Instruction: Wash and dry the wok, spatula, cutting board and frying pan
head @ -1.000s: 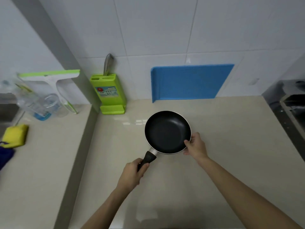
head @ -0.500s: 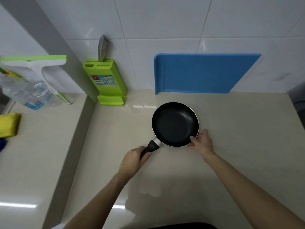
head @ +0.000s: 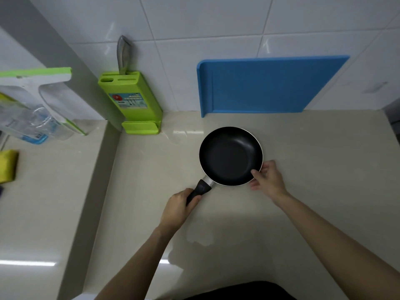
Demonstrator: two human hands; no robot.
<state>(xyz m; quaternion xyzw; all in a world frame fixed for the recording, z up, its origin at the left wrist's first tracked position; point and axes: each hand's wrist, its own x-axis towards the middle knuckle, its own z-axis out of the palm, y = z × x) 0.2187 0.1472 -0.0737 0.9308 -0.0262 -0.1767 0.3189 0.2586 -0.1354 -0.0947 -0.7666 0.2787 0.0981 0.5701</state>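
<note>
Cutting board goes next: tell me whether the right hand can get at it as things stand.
Probably yes, once it lets go. The right hand is pinching the pan rim, and bare counter lies between it and the board leaning on the wall.

Green knife block [head: 129, 105] with one steel handle [head: 123, 54] poking up, far left on the beige desk [head: 303, 208] against white wall tiles [head: 205, 22]. Further left, a clear plastic jug [head: 32, 124] lying before a green-edged white board [head: 41, 83]. Yellow sponge [head: 8, 168] at the left edge.
</note>
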